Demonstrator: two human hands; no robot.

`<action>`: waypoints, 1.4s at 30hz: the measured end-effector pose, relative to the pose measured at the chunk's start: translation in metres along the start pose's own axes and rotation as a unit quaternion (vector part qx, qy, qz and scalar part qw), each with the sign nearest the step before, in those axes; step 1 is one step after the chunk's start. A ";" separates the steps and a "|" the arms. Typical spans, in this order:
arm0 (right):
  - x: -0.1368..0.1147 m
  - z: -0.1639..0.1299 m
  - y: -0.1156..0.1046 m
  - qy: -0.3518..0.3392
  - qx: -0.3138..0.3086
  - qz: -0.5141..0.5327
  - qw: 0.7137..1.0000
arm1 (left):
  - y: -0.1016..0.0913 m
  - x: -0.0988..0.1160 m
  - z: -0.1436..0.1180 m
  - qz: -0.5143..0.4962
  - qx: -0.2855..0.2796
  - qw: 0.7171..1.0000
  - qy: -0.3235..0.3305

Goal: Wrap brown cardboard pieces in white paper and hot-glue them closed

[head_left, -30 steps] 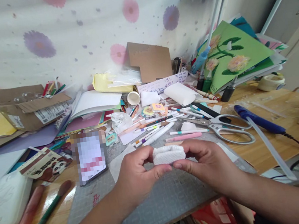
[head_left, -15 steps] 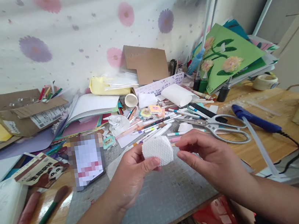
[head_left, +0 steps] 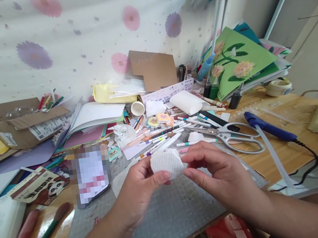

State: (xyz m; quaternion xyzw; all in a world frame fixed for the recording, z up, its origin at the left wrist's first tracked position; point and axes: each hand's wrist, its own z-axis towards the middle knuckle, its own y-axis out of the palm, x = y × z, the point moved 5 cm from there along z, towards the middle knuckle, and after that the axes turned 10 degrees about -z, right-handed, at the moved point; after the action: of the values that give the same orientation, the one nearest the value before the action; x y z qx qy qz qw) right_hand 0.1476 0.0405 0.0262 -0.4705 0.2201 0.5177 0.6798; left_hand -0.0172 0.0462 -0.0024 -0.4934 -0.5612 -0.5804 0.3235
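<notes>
A small white folded tissue pad (head_left: 167,165) with a dimpled, embossed surface is held up over the grey cutting mat (head_left: 173,219). My left hand (head_left: 140,184) grips its left side, thumb on the near face and fingers behind. At the pad's right edge, my right hand (head_left: 213,170) has its thumb and forefinger curled around the border; the exact contact is hard to see. Behind the hands lie several white markers (head_left: 162,144) in a heap. A pair of scissors (head_left: 229,136) with silver handles rests beyond my right hand.
A phone (head_left: 91,175) with a blurred screen stands left of my hands. On the right lies a blue glue gun (head_left: 269,127) with its cord. A cardboard box (head_left: 26,125), a paper stack (head_left: 96,116) and a green flower picture (head_left: 240,64) line the back. A brush (head_left: 45,237) lies front left.
My right hand has moved left, its fingertips going from just apart from the tissue pad to its right edge. My left hand keeps its grip. The view has shifted slightly.
</notes>
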 end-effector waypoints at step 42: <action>0.030 -0.016 0.016 0.203 -0.155 0.072 0.964 | 0.002 0.007 -0.004 0.269 -0.012 0.961 0.069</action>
State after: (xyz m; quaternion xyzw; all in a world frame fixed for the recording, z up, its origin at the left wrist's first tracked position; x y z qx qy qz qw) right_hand 0.1469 0.0417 -0.0110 -0.6481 0.3043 0.4866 0.5006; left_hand -0.0182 0.0434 0.0055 -0.5887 -0.3773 -0.5115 0.4995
